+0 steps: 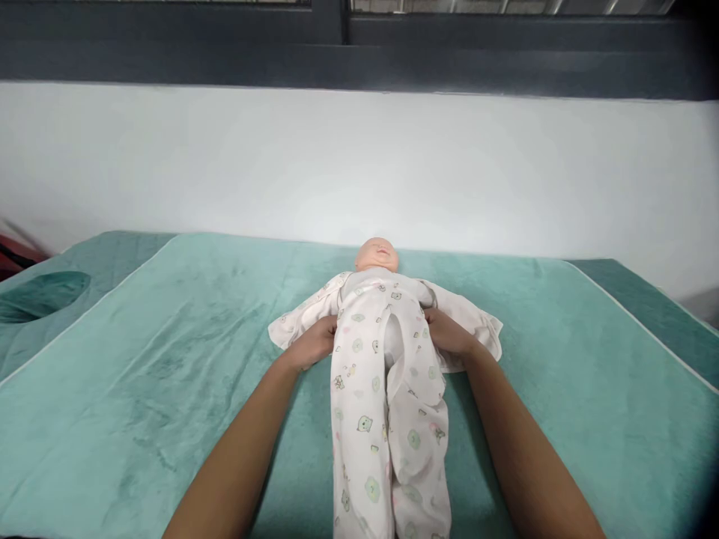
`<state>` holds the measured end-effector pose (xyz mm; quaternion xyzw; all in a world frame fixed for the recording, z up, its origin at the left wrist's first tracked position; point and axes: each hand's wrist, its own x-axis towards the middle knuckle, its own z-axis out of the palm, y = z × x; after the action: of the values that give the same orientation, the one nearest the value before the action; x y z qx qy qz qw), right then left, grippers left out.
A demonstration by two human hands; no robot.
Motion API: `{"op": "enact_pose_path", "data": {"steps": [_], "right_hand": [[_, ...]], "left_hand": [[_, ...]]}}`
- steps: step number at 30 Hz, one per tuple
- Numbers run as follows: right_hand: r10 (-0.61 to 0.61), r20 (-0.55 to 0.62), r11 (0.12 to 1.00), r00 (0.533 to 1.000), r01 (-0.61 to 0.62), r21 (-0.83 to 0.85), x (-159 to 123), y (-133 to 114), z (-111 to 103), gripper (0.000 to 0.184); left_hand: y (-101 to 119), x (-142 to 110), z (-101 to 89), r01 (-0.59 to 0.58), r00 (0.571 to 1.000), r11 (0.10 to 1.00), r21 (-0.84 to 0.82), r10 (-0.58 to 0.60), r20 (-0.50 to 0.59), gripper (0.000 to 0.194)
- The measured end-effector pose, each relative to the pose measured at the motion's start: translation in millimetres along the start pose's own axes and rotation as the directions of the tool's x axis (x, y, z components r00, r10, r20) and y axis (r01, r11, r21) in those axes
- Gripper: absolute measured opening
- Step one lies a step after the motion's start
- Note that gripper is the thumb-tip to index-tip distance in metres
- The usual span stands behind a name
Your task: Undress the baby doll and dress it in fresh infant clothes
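Note:
A baby doll (375, 256) lies on its back with its head at the far end. White printed baby trousers (359, 374) cover its legs and reach high up its body. A matching long-sleeved top (469, 318) spreads out on both sides, its sleeves stretched sideways. At the left edge of the trousers, my left hand (315, 343) is closed on the cloth. My right hand (449, 332) is closed at the opposite edge, near the sleeve. The fingertips of both hands are partly hidden by the fabric. Between the trouser legs a gap shows pale cloth (393, 340).
The doll lies on a bed with a green plush cover (185, 359). An oval hole (42, 296) opens in the bed at the left. Behind the bed rises a white wall (225, 165) under a dark window frame (196, 56). Something red (16, 258) shows at the left edge.

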<state>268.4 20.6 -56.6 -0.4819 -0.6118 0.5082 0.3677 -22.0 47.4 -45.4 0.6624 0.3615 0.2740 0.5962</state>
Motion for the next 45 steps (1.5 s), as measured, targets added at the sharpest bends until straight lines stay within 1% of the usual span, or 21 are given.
{"op": "enact_pose_path", "data": {"steps": [3, 6, 9, 12, 15, 18, 20, 22, 25, 27, 30, 32, 35, 37, 39, 40, 42, 45], "right_hand": [[-0.050, 0.061, 0.996, 0.997, 0.055, -0.070, 1, 0, -2, 0.017], [-0.045, 0.077, 0.997, 0.996, 0.050, -0.054, 0, 0, -5, 0.020], [-0.028, 0.131, 1.000, 0.991, 0.029, -0.005, -3, 0, -8, 0.021], [-0.022, 0.145, 1.000, 0.989, 0.023, -0.004, -4, 0, -9, 0.020], [-0.024, 0.079, 0.999, 0.997, 0.027, -0.044, -3, -2, -5, 0.020], [-0.030, 0.010, 0.998, 0.999, 0.031, -0.050, 0, -4, 1, 0.022], [-0.031, -0.038, 0.998, 0.999, 0.029, -0.056, 2, -3, 3, 0.024], [-0.036, -0.083, 0.997, 0.996, 0.030, -0.068, 5, 1, 4, 0.026], [-0.055, -0.132, 0.996, 0.990, 0.046, -0.075, 9, 9, 5, 0.033], [-0.073, -0.156, 0.994, 0.985, 0.059, -0.090, 11, 10, 7, 0.035], [-0.123, -0.223, 0.986, 0.967, 0.093, -0.141, 9, 3, 13, 0.033], [-0.149, -0.274, 0.982, 0.950, 0.111, -0.150, 7, -3, 17, 0.031], [-0.139, -0.276, 0.986, 0.951, 0.106, -0.131, 6, -7, 20, 0.032], [-0.103, -0.265, 0.988, 0.959, 0.068, -0.141, 8, -4, 19, 0.032], [-0.061, -0.308, 0.983, 0.949, 0.003, -0.184, 10, 2, 17, 0.031], [-0.057, -0.347, 0.976, 0.936, -0.022, -0.218, 10, 5, 16, 0.029], [-0.113, -0.426, 0.954, 0.898, -0.022, -0.300, 10, 8, 15, 0.026], [-0.318, -0.482, 0.892, 0.816, 0.085, -0.445, 8, 4, 15, 0.025]], "left_hand": [[-3, 2, -2.2, 0.027, 0.999, 0.998, -0.064, -0.030, -0.040, 0.018], [-3, 2, -5.1, 0.068, 0.994, 0.989, -0.129, -0.078, -0.075, 0.024], [0, 0, -7.4, 0.092, 0.993, 0.983, -0.161, -0.103, -0.059, 0.027], [0, 0, -6.1, 0.100, 0.992, 0.974, -0.204, -0.114, -0.054, 0.022], [-5, 3, 0.8, 0.076, 0.987, 0.949, -0.305, -0.116, -0.114, 0.019], [-12, 9, 13.0, 0.042, 0.969, 0.908, -0.417, -0.138, -0.205, 0.025], [-13, 12, 22.3, 0.021, 0.946, 0.882, -0.471, -0.169, -0.275, 0.030], [-10, 14, 30.8, 0.006, 0.921, 0.859, -0.512, -0.204, -0.332, 0.035], [0, 13, 40.3, -0.005, 0.895, 0.831, -0.557, -0.245, -0.373, 0.040], [5, 13, 44.1, -0.012, 0.884, 0.820, -0.573, -0.259, -0.389, 0.039], [9, 12, 46.2, -0.029, 0.870, 0.816, -0.577, -0.263, -0.416, 0.035], [9, 13, 45.6, -0.039, 0.866, 0.828, -0.559, -0.251, -0.433, 0.033], [6, 13, 41.7, -0.068, 0.864, 0.883, -0.464, -0.180, -0.469, 0.032], [3, 14, 37.8, -0.116, 0.848, 0.929, -0.353, -0.093, -0.522, 0.032], [1, 15, 33.2, -0.154, 0.824, 0.957, -0.248, -0.014, -0.567, 0.032], [0, 15, 30.8, -0.159, 0.814, 0.967, -0.197, 0.016, -0.581, 0.031], [-1, 16, 25.5, -0.150, 0.800, 0.985, -0.082, 0.072, -0.596, 0.029], [-1, 18, 15.6, -0.113, 0.784, 0.979, 0.170, 0.193, -0.590, 0.027]]}}
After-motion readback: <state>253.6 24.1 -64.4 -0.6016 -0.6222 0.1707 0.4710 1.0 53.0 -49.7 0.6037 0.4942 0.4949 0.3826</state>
